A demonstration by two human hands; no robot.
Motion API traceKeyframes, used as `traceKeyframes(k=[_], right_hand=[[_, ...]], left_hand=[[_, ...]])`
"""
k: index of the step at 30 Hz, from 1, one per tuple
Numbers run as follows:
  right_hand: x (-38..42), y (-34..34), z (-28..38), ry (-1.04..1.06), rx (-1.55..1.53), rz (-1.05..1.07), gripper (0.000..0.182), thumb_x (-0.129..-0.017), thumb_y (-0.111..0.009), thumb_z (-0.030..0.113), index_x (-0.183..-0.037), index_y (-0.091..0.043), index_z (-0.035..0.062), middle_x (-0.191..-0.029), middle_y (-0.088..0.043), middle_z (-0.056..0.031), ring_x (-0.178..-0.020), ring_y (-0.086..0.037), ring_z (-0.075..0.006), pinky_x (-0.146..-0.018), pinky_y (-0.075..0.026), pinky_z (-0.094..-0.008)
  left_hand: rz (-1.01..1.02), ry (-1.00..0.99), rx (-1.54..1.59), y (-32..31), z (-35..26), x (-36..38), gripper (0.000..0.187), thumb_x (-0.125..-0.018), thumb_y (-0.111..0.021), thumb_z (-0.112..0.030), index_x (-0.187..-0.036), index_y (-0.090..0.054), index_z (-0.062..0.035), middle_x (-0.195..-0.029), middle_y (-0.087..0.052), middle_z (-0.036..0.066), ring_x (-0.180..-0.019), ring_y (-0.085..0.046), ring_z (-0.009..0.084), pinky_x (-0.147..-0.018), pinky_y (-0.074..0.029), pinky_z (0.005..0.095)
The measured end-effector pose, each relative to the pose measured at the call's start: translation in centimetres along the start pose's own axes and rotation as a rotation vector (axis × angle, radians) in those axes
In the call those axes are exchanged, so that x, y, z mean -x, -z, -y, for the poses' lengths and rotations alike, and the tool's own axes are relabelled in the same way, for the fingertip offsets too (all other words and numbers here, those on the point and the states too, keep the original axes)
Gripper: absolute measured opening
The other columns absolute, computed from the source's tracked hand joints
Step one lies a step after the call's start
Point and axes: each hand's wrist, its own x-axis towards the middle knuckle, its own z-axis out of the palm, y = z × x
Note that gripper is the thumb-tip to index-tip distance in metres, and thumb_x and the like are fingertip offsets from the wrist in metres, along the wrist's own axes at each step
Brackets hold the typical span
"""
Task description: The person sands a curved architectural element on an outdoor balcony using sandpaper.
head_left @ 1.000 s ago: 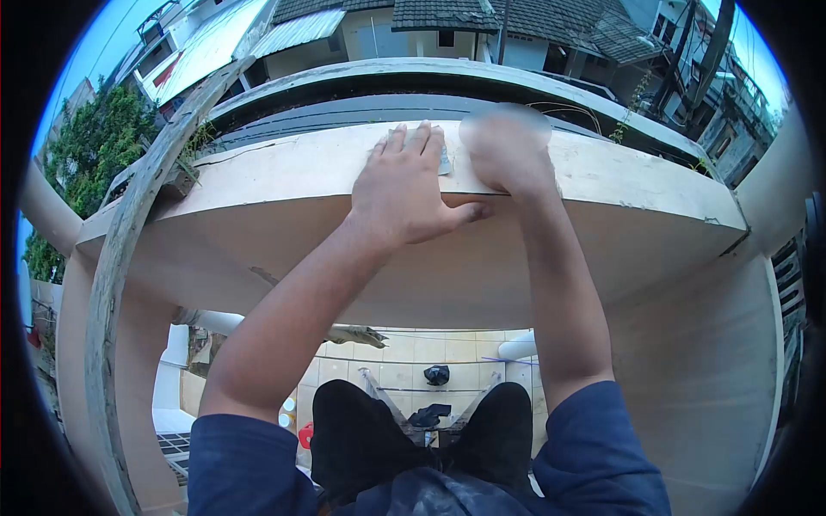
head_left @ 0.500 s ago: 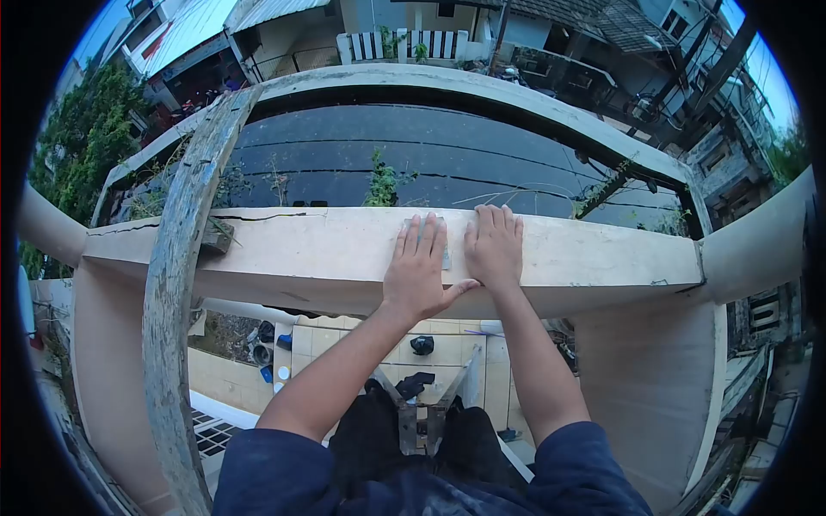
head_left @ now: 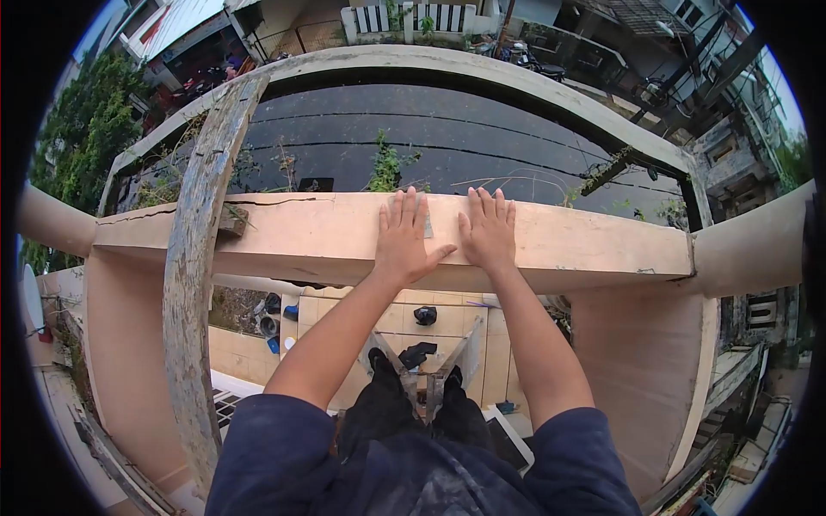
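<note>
My left hand (head_left: pixel 401 234) lies flat on top of the pale pink concrete beam (head_left: pixel 585 225), fingers pointing forward and thumb spread to the right. Partly covered by its fingers is a small flat grey piece (head_left: pixel 428 227) on the beam. To the right, my right hand (head_left: pixel 489 230) also rests palm down on the beam, fingers extended and the thumb out towards the left. A gap of bare beam separates the two hands. Both arms reach straight forward, and neither hand grips anything.
A weathered wooden plank (head_left: pixel 200 232) leans across the beam at left. A crack (head_left: pixel 275 200) runs along the beam's far edge. Below, my legs straddle a wooden ladder (head_left: pixel 465 354) above a tiled floor (head_left: pixel 387 320). A dark roof (head_left: pixel 344 129) with weeds (head_left: pixel 387 165) lies beyond.
Both hands stay flat on the beam but have come further apart, the left shifting left and the right thumb spreading out. My view has tilted downward slightly, showing more of my legs.
</note>
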Motion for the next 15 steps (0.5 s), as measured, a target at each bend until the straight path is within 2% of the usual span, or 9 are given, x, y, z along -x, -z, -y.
traceKeyframes(k=[2, 3, 4, 6, 8, 10, 12, 14, 15], right_hand=[[-0.5, 0.9, 0.5, -0.012, -0.018, 0.043, 0.062, -0.108, -0.048, 0.046, -0.162, -0.046, 0.0147, -0.164, -0.047, -0.0102, -0.160, -0.029, -0.0363, -0.133, -0.013, -0.0582], [-0.6, 1.0, 0.5, -0.022, -0.012, 0.048, 0.062, -0.108, -0.048, 0.046, -0.161, -0.046, 0.0147, -0.163, -0.047, -0.0100, -0.160, -0.029, -0.0361, -0.133, -0.013, -0.0584], [-0.5, 0.8, 0.5, -0.036, -0.007, 0.061, 0.062, -0.108, -0.048, 0.047, -0.161, -0.046, 0.0147, -0.163, -0.047, -0.0097, -0.160, -0.029, -0.0359, -0.133, -0.013, -0.0586], [-0.5, 0.6, 0.4, -0.030, -0.015, 0.061, 0.061, -0.108, -0.048, 0.046, -0.161, -0.047, 0.0147, -0.162, -0.048, -0.0096, -0.160, -0.029, -0.0358, -0.133, -0.013, -0.0587], [-0.7, 0.8, 0.4, -0.043, -0.026, 0.066, 0.061, -0.108, -0.048, 0.046, -0.160, -0.048, 0.0147, -0.162, -0.048, -0.0095, -0.159, -0.030, -0.0357, -0.133, -0.013, -0.0589], [-0.6, 0.9, 0.7, -0.050, -0.008, 0.062, 0.060, -0.108, -0.048, 0.046, -0.159, -0.049, 0.0146, -0.162, -0.048, -0.0094, -0.159, -0.030, -0.0357, -0.133, -0.013, -0.0589], [-0.6, 0.7, 0.6, -0.055, -0.015, 0.070, 0.061, -0.108, -0.047, 0.047, -0.160, -0.048, 0.0148, -0.162, -0.048, -0.0095, -0.159, -0.030, -0.0357, -0.133, -0.012, -0.0586], [-0.9, 0.8, 0.6, -0.072, -0.016, 0.104, 0.061, -0.109, -0.046, 0.047, -0.160, -0.048, 0.0148, -0.162, -0.048, -0.0093, -0.160, -0.030, -0.0354, -0.133, -0.012, -0.0584], [-0.9, 0.8, 0.5, -0.061, -0.022, 0.087, 0.061, -0.109, -0.046, 0.047, -0.161, -0.048, 0.0148, -0.163, -0.047, -0.0090, -0.160, -0.029, -0.0351, -0.133, -0.012, -0.0581]], left_hand=[[-0.037, -0.041, 0.015, 0.7, -1.8, 0.5, 0.115, -0.094, -0.052, -0.083, -0.170, -0.025, -0.0014, -0.177, -0.019, 0.023, -0.165, -0.015, 0.0424, -0.131, -0.014, 0.0607], [-0.017, -0.169, 0.083, 0.8, -2.1, 1.0, 0.115, -0.094, -0.052, -0.083, -0.169, -0.025, -0.0002, -0.177, -0.021, 0.023, -0.164, -0.017, 0.0429, -0.131, -0.014, 0.0602], [-0.020, -0.154, 0.082, 0.8, -1.8, 1.2, 0.115, -0.094, -0.052, -0.083, -0.169, -0.025, -0.0002, -0.177, -0.021, 0.023, -0.164, -0.017, 0.0429, -0.131, -0.014, 0.0602], [0.077, -0.269, 0.096, 1.0, -0.6, 1.1, 0.117, -0.092, -0.051, -0.085, -0.167, -0.028, 0.0026, -0.175, -0.023, 0.025, -0.164, -0.017, 0.0440, -0.133, -0.013, 0.0582], [0.033, -0.213, 0.055, 1.0, 1.3, -0.4, 0.117, -0.093, -0.049, -0.085, -0.168, -0.027, 0.0021, -0.176, -0.024, 0.023, -0.164, -0.017, 0.0445, -0.133, -0.012, 0.0582], [-0.032, -0.025, -0.033, 0.9, 1.2, -0.1, 0.114, -0.094, -0.052, -0.083, -0.168, -0.027, -0.0001, -0.176, -0.023, 0.023, -0.164, -0.016, 0.0440, -0.132, -0.015, 0.0595], [0.004, -0.078, -0.019, 0.5, -0.4, 1.4, 0.114, -0.094, -0.051, -0.084, -0.169, -0.028, -0.0017, -0.176, -0.023, 0.022, -0.164, -0.016, 0.0429, -0.132, -0.015, 0.0592], [0.037, -0.285, 0.061, 0.7, -1.8, 2.7, 0.111, -0.095, -0.050, -0.083, -0.169, -0.028, -0.0035, -0.177, -0.025, 0.020, -0.164, -0.018, 0.0415, -0.132, -0.016, 0.0592], [0.054, -0.284, 0.019, 0.8, -1.1, 2.3, 0.108, -0.096, -0.049, -0.082, -0.169, -0.029, -0.0057, -0.177, -0.027, 0.016, -0.164, -0.019, 0.0388, -0.132, -0.016, 0.0588]])
